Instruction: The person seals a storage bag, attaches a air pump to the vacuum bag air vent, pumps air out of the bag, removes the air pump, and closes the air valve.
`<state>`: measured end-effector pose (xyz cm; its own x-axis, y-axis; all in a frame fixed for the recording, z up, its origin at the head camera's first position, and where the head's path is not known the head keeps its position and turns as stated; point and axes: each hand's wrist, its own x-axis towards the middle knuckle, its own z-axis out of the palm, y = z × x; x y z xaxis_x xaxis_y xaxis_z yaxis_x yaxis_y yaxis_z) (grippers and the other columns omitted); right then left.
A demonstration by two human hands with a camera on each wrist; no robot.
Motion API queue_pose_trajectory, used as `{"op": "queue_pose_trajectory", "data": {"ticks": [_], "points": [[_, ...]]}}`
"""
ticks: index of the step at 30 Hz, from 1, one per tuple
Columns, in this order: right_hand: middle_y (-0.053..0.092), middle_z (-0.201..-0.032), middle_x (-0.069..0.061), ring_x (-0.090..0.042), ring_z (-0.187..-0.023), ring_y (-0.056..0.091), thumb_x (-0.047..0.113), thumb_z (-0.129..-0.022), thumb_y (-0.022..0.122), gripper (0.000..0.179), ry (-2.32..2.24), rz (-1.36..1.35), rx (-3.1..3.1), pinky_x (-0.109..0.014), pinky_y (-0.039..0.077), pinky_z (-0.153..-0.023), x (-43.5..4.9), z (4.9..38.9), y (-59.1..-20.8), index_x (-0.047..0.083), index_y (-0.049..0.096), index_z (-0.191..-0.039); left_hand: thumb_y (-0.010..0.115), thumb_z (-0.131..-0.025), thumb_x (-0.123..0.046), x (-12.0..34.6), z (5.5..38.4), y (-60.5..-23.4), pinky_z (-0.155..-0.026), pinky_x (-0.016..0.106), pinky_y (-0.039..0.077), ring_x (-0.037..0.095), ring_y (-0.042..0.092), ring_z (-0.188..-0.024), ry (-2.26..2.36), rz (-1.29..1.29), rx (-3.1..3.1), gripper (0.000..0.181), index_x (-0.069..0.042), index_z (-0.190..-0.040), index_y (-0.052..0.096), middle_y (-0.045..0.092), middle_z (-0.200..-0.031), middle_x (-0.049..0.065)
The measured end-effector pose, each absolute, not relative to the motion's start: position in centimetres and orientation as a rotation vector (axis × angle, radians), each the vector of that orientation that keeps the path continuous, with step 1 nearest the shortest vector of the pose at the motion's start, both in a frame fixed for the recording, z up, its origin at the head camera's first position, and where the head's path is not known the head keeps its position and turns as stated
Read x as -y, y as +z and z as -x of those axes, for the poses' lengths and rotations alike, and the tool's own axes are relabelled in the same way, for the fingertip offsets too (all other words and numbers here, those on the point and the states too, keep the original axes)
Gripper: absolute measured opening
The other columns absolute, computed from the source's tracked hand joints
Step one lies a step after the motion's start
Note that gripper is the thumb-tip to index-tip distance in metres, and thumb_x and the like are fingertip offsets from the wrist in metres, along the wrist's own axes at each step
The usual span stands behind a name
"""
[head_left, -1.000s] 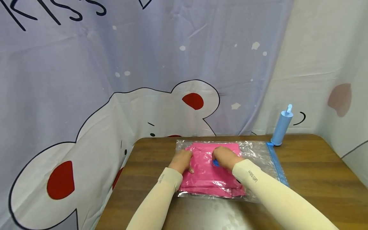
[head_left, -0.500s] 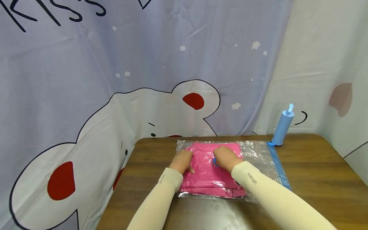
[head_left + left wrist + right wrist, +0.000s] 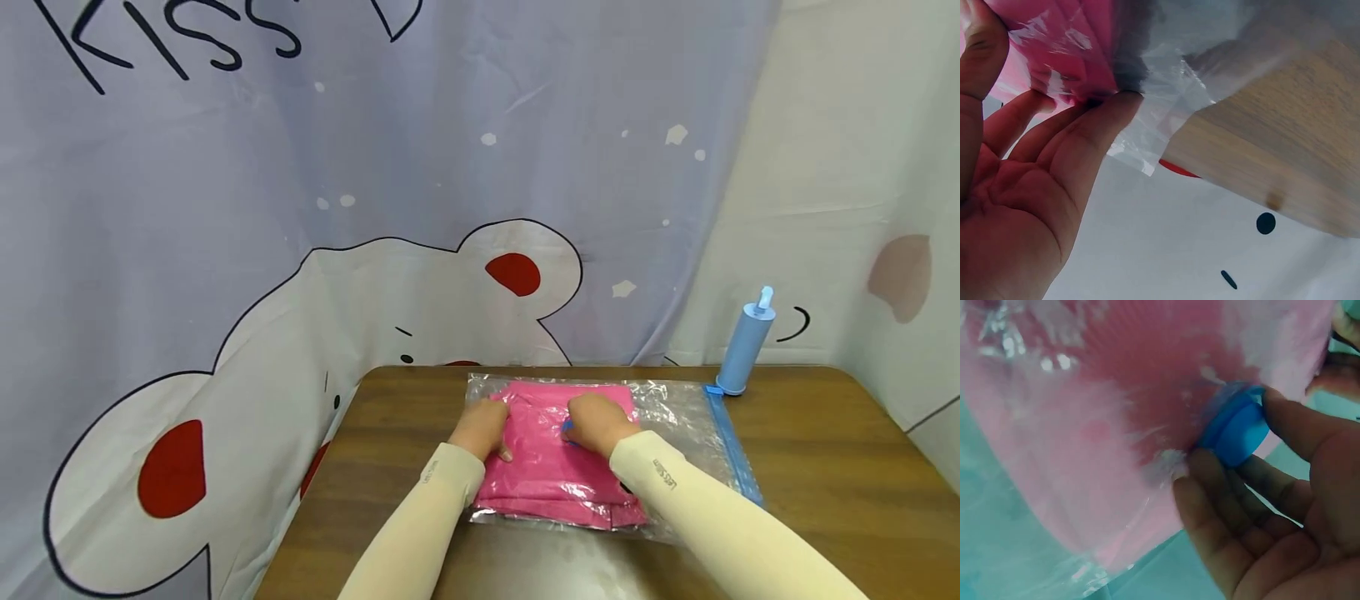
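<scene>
Folded pink cloth (image 3: pixel 540 467) lies inside a clear plastic storage bag (image 3: pixel 667 404) with a blue zip edge (image 3: pixel 735 454) along its right side. My left hand (image 3: pixel 482 429) rests on the left part of the bag; in the left wrist view its fingers (image 3: pixel 1094 128) touch the plastic at the cloth's edge, fairly straight. With thumb and fingertips, my right hand (image 3: pixel 597 423) pinches the round blue valve cap (image 3: pixel 1238 428) on the bag's upper face. In the head view that hand hides most of the cap.
A light blue hand pump (image 3: pixel 745 346) stands upright at the back right, near the bag's zip corner. The bag lies on a brown wooden table (image 3: pixel 817 467). Behind it hangs a printed curtain (image 3: pixel 420 167).
The head view has tilted slightly up. The right hand turns a little at the blue valve cap, still pinching it; the left hand stays on the bag.
</scene>
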<state>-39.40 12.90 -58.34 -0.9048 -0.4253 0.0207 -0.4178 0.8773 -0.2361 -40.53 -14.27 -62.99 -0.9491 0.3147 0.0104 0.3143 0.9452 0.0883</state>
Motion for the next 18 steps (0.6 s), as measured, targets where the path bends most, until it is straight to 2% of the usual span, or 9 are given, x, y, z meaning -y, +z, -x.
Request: {"op": "queue_pose_trajectory", "data": {"ticks": [2, 4, 5, 7, 10, 13, 15, 16, 18], "points": [[0.066, -0.072, 0.000, -0.019, -0.065, 0.057, 0.025, -0.086, 0.088, 0.030, -0.369, 0.756, -3.025, -0.042, 0.056, -0.060, -13.5, 40.3, -60.6, 0.020, 0.062, -0.073, 0.110, -0.049, -0.054, 13.6, 40.4, -63.3, -0.091, 0.044, 0.070, 0.026, 0.079, -0.093, 0.142, -0.504, -3.094, 0.067, -0.019, -0.095, 0.078, 0.084, -0.096, 0.002], [0.068, -0.076, -0.001, -0.020, -0.067, 0.059, 0.021, -0.085, 0.088, 0.023, -0.363, 0.849, -3.033, -0.042, 0.057, -0.062, -14.0, 41.4, -62.1, 0.018, 0.066, -0.079, 0.110, -0.049, -0.053, 13.4, 40.2, -63.2, -0.087, 0.044, 0.070, 0.024, 0.078, -0.089, 0.166, -0.505, -3.099, 0.064, -0.019, -0.093, 0.077, 0.084, -0.094, 0.003], [0.068, -0.077, -0.002, -0.020, -0.068, 0.059, 0.019, -0.084, 0.088, 0.021, -0.362, 0.894, -3.040, -0.042, 0.056, -0.061, -14.0, 41.1, -61.7, 0.017, 0.067, -0.081, 0.110, -0.049, -0.052, 13.4, 40.1, -63.1, -0.086, 0.044, 0.070, 0.023, 0.076, -0.088, 0.185, -0.493, -3.097, 0.064, -0.018, -0.092, 0.078, 0.084, -0.094, 0.004], [0.072, -0.084, -0.006, -0.022, -0.073, 0.064, 0.014, -0.084, 0.088, 0.018, -0.377, 0.909, -3.012, -0.045, 0.061, -0.066, -13.7, 39.3, -58.3, 0.013, 0.071, -0.090, 0.112, -0.051, -0.047, 13.2, 38.8, -61.7, -0.088, 0.046, 0.070, 0.023, 0.076, -0.089, 0.195, -0.472, -3.106, 0.064, -0.015, -0.096, 0.079, 0.085, -0.098, 0.006], [0.075, -0.100, -0.014, -0.029, -0.086, 0.071, 0.011, -0.085, 0.089, 0.027, -0.454, 0.880, -2.982, -0.052, 0.066, -0.079, -14.4, 35.7, -52.2, 0.005, 0.075, -0.107, 0.113, -0.051, -0.042, 12.9, 37.5, -60.4, -0.082, 0.047, 0.069, 0.021, 0.074, -0.087, 0.197, -0.461, -3.132, 0.060, -0.015, -0.093, 0.080, 0.085, -0.096, 0.006], [0.076, -0.108, -0.018, -0.034, -0.096, 0.074, 0.009, -0.084, 0.090, 0.035, -0.555, 0.840, -3.002, -0.055, 0.066, -0.090, -17.7, 33.3, -47.4, 0.001, 0.074, -0.114, 0.109, -0.061, -0.029, 12.0, 36.2, -58.9, -0.074, 0.049, 0.069, 0.024, 0.075, -0.082, 0.120, -0.496, -3.198, 0.043, -0.013, -0.086, 0.078, 0.085, -0.095, 0.010], [0.075, -0.103, -0.018, -0.033, -0.092, 0.072, 0.009, -0.084, 0.088, 0.034, -0.611, 0.785, -3.057, -0.054, 0.065, -0.085, -21.5, 33.1, -46.4, 0.000, 0.072, -0.113, 0.105, -0.070, -0.020, 11.3, 36.0, -58.3, -0.071, 0.047, 0.069, 0.025, 0.076, -0.079, 0.098, -0.486, -3.184, 0.031, -0.011, -0.082, 0.077, 0.085, -0.095, 0.012], [0.075, -0.100, -0.017, -0.032, -0.089, 0.071, 0.009, -0.084, 0.087, 0.033, -0.634, 0.737, -3.080, -0.052, 0.064, -0.081, -23.7, 33.1, -46.1, -0.001, 0.070, -0.111, 0.103, -0.070, -0.016, 11.1, 35.9, -58.3, -0.067, 0.047, 0.068, 0.025, 0.075, -0.076, 0.066, -0.505, -3.202, 0.029, -0.011, -0.080, 0.076, 0.085, -0.093, 0.012], [0.072, -0.095, -0.015, -0.029, -0.084, 0.067, 0.010, -0.088, 0.084, 0.029, -0.680, 0.595, -3.098, -0.048, 0.059, -0.076, -28.0, 32.8, -45.8, -0.002, 0.067, -0.108, 0.100, -0.076, -0.011, 10.6, 35.4, -57.2, -0.068, 0.047, 0.069, 0.025, 0.076, -0.075, 0.036, -0.489, -3.181, 0.024, -0.010, -0.079, 0.076, 0.085, -0.093, 0.013]]}}
